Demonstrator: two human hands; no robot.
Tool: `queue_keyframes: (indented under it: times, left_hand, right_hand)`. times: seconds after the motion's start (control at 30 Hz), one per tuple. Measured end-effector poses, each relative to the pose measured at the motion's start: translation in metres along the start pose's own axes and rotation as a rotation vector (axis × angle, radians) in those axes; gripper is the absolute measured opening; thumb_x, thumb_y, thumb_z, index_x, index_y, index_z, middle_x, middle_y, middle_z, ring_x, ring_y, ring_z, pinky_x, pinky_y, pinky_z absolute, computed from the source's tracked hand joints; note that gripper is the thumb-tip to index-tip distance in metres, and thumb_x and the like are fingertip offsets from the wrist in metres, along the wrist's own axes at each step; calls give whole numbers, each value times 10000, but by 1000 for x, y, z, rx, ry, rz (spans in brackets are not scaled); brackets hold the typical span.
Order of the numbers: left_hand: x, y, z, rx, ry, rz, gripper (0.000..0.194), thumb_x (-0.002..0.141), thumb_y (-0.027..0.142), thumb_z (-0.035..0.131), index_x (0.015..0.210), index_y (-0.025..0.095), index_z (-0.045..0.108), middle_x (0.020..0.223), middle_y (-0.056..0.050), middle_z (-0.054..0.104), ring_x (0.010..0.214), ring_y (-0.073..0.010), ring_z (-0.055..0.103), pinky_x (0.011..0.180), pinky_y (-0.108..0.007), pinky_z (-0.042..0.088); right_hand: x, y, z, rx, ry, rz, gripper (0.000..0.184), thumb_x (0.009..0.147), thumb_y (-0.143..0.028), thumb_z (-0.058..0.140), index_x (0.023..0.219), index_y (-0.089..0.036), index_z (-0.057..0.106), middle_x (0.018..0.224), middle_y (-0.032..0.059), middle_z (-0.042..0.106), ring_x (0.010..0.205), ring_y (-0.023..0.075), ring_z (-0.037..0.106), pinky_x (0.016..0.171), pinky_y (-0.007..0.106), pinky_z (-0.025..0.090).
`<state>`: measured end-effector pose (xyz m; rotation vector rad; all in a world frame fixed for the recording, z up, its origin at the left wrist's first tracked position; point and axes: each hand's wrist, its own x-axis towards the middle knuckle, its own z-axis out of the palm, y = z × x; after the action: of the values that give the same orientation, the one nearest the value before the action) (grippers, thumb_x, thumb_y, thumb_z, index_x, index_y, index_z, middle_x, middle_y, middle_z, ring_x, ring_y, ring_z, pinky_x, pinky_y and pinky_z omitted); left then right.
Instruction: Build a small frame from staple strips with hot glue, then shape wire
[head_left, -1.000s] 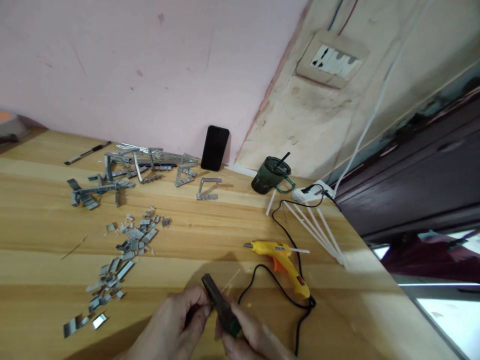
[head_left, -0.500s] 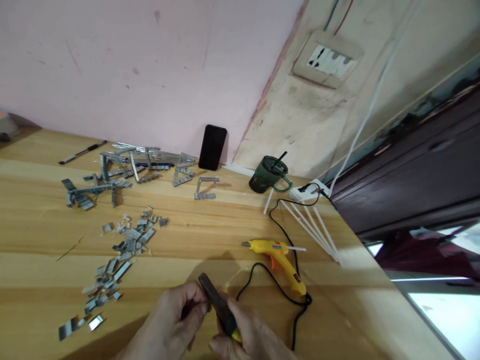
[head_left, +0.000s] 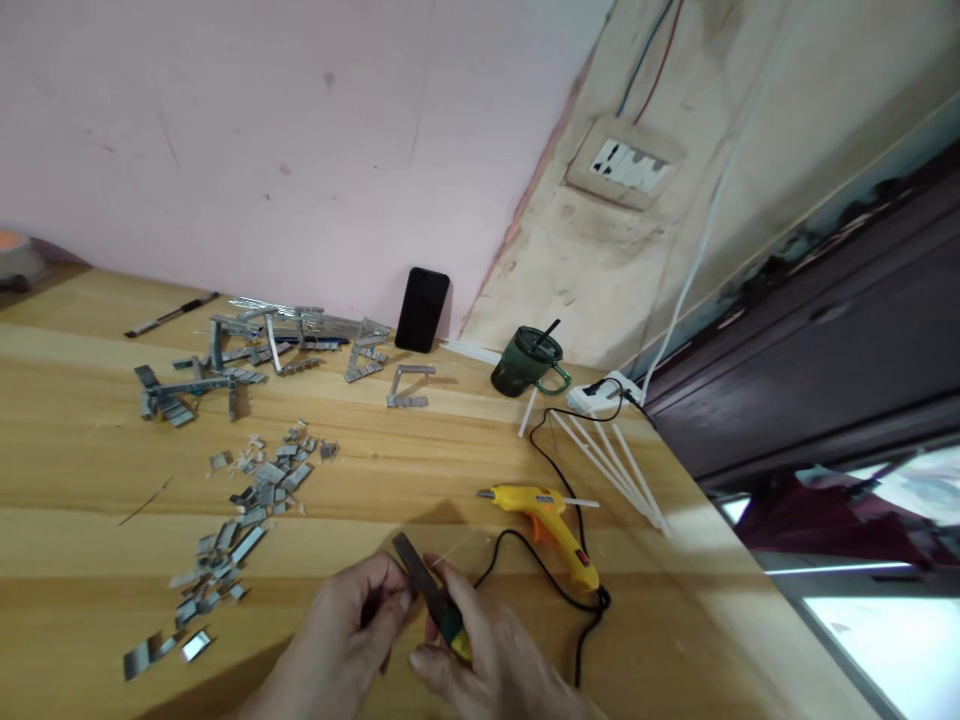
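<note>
My right hand point(head_left: 480, 650) is closed around what looks like a pair of pliers point(head_left: 424, 580), with dark worn metal jaws and a green-and-yellow handle. Its jaws point up and to the left. Beside them my left hand point(head_left: 360, 620) is closed in a pinch, thumb against fingers; whatever small thing it grips is hidden. A yellow hot glue gun point(head_left: 547, 510) lies to the right of the hands, a white glue stick poking from its back. Left of the hands, small grey metal-looking pieces point(head_left: 270, 480) are scattered over the wooden table point(head_left: 390, 480).
Several angular grey assemblies point(head_left: 187, 388) stand farther back, near a pen point(head_left: 172, 314). A black phone point(head_left: 422, 310) leans on the wall. At the back right are a dark green mug point(head_left: 527, 362), a white power strip point(head_left: 604, 392), white glue sticks point(head_left: 611, 465) and a black cord point(head_left: 540, 575).
The camera view has shifted slightly, so the scene sits a little differently. Both hands stay close together, and the pliers remain in the right hand.
</note>
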<state>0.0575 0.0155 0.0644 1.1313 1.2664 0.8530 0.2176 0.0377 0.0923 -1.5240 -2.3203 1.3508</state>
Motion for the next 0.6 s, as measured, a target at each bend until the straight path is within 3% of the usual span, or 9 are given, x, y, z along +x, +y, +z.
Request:
queue_keyframes:
  times: [0.13,0.23,0.37,0.6]
  left_hand:
    - [1,-3,-1,102,-2,43,201,822,264,416,639,194,465,561,66,347,518,-114,318,475,-215,263]
    - [2,-6,-1,155,-28,69,212,841,238,373,662,188,475,604,53,361,566,-122,336,517,-219,283]
    - [0,-5,0,147,-52,83,214,845,238,374,662,188,473,610,49,381,575,-122,358,525,-217,298]
    - [-3,5,2,-190,-133,6,342,746,488,558,604,194,459,467,88,364,387,-63,265,373,-190,208]
  right_hand:
    - [0,-1,1,65,-18,98,311,739,-265,532,1032,-169,571,861,58,667,794,216,613,654,280,423]
    - [0,2,2,91,-36,144,342,691,-285,583,1003,-143,575,777,39,643,704,189,579,594,256,397]
    - [1,7,3,181,-70,95,327,643,-241,607,955,-148,583,722,-4,602,631,139,518,547,218,374]
    - [-8,2,1,140,-55,170,288,643,-196,586,925,-141,577,776,40,653,697,184,597,599,244,421]
